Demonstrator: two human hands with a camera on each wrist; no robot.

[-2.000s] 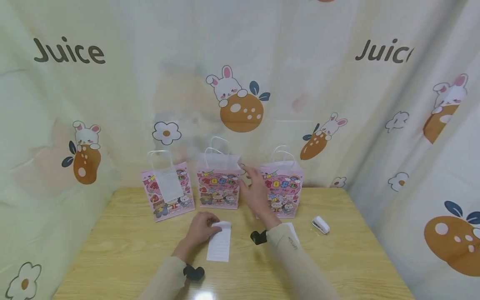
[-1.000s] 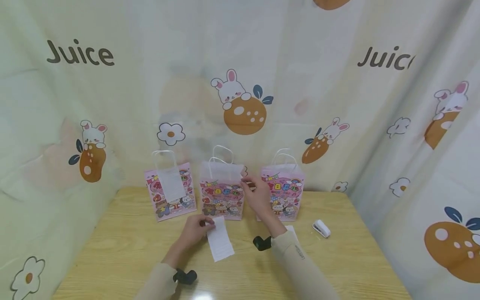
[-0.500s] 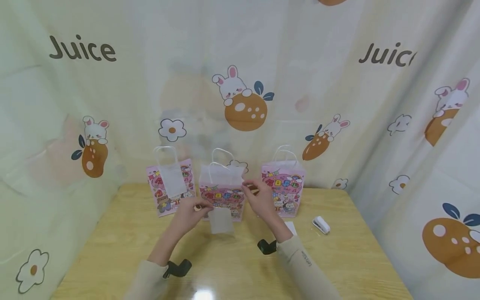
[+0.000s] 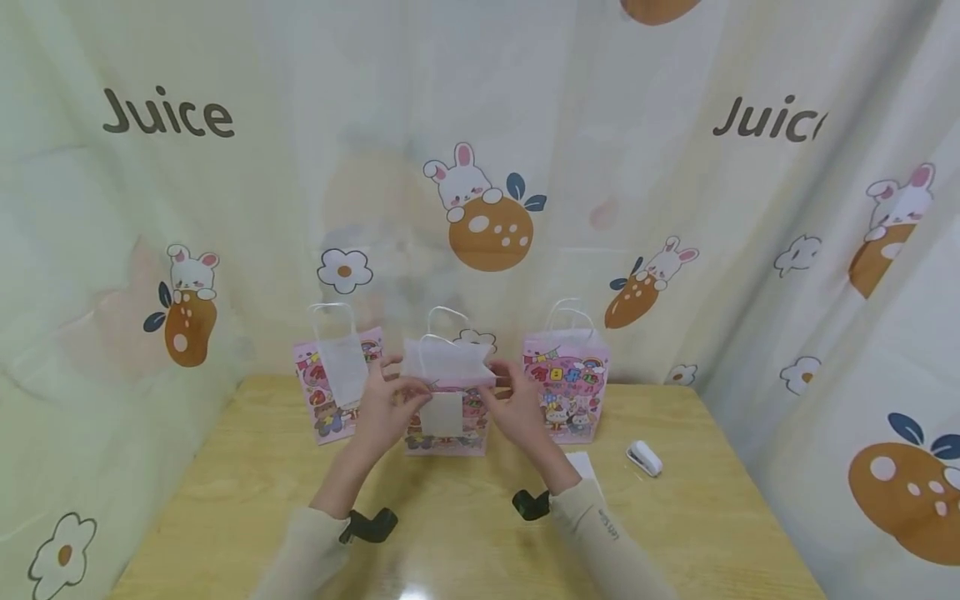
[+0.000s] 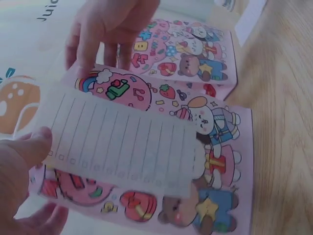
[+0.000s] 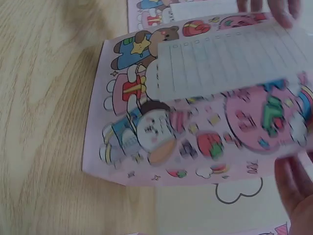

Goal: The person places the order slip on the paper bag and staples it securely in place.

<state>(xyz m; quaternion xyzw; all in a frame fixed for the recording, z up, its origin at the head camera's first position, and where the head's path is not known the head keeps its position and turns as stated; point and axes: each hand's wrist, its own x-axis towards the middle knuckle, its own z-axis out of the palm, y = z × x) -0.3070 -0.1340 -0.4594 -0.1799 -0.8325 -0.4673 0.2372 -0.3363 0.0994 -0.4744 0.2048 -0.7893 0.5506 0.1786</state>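
Observation:
In the head view my left hand pinches a lined paper slip at its top, against the front of the middle pink gift bag. The left wrist view shows the slip with ruled lines and a column of small checkboxes, my thumb on its edge and other fingers behind the bag. My right hand grips the right edge of the same bag near its white top, thumb in front. The bag stands upright on the table, with two white handles, and prints of a bear and other animals.
Left of it leans another pink bag bearing a white slip. A third pink bag stands at right. On the wooden table lie a small white stapler and white paper, partly behind the right sleeve.
My left hand has lifted the slip from the table and brought it up against the middle bag's front. The right hand stays at that bag's edge; the bag has come slightly nearer.

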